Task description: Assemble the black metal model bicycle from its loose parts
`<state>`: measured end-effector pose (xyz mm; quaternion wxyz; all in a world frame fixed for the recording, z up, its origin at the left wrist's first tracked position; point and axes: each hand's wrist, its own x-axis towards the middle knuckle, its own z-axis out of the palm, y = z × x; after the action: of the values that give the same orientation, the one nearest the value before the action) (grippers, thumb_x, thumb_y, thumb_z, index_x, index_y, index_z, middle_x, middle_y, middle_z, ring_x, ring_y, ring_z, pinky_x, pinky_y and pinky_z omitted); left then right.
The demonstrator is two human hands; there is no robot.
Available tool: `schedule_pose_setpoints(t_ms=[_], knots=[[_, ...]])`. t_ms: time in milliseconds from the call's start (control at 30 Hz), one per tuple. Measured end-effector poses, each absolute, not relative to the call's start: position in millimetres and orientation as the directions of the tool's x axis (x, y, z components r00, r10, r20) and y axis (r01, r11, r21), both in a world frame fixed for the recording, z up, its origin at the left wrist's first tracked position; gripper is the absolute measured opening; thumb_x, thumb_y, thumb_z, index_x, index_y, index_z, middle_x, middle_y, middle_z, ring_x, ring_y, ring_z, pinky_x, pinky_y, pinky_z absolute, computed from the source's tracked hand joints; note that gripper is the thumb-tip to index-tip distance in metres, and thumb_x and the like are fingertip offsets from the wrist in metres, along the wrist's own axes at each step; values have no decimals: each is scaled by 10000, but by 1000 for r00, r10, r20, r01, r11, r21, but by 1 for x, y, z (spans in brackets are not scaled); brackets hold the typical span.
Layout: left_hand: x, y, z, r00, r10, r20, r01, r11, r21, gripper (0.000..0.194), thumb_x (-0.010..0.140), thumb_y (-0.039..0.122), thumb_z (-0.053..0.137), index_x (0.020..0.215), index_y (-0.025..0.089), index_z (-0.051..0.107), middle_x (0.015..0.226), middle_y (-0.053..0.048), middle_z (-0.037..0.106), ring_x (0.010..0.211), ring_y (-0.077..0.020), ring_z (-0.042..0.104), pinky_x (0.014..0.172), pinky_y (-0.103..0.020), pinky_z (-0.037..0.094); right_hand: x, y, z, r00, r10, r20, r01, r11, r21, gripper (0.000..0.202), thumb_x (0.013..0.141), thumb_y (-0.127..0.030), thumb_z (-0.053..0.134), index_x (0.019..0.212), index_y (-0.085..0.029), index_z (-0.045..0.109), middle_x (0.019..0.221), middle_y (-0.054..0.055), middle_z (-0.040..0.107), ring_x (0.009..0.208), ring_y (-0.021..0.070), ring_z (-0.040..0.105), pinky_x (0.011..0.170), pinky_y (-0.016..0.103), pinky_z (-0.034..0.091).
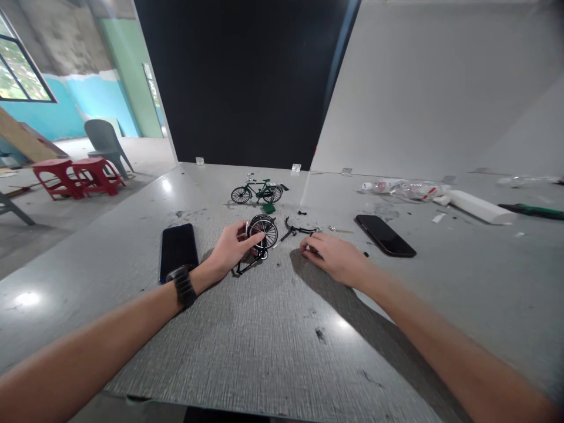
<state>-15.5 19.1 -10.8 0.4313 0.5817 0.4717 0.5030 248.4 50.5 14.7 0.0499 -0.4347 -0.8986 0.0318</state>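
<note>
My left hand [231, 244], with a black watch on its wrist, grips a small black model bicycle frame [251, 265] with spoked wheels [268, 231]. The thumb presses on a wheel, and part of the frame is hidden behind the fingers. Right of it, on the table, lies a thin black handlebar-and-fork piece [291, 228]. My right hand [330, 254] is low over the table by this piece's right end, thumb and fingers curled together. What is between those fingertips, if anything, is hidden. Behind both hands stands a green model bicycle [259, 191].
Phones lie on the grey table at left [178, 249] and right [385, 235]. A green piece [268, 208] and a small black part [302, 212] sit near the green bicycle. Clear plastic wrapping [414, 190], a white tube-like box [478, 207] and a green-and-black tool [535, 211] are far right.
</note>
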Motion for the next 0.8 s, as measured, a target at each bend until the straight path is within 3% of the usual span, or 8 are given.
schedule_pose_setpoints(t_ms=[400, 800], knots=[[-14, 17, -6, 48, 977, 206, 193, -211, 958, 282, 823, 411, 692, 919, 162, 602, 937, -64, 682, 828, -188, 648, 663, -297, 549, 242, 42, 18, -586, 810, 15, 809, 586, -41, 260, 1012, -344, 343, 1044, -244, 581, 1056, 76, 652, 737, 191, 591, 539, 300, 288], [-15, 20, -10, 43, 966, 254, 258, -257, 931, 281, 829, 424, 685, 921, 169, 609, 950, -65, 691, 847, -193, 653, 736, -317, 522, 244, 44, 20, -630, 777, -4, 762, 617, -195, 227, 996, -326, 397, 1003, -233, 604, 993, 74, 674, 833, 207, 606, 662, 317, 404]])
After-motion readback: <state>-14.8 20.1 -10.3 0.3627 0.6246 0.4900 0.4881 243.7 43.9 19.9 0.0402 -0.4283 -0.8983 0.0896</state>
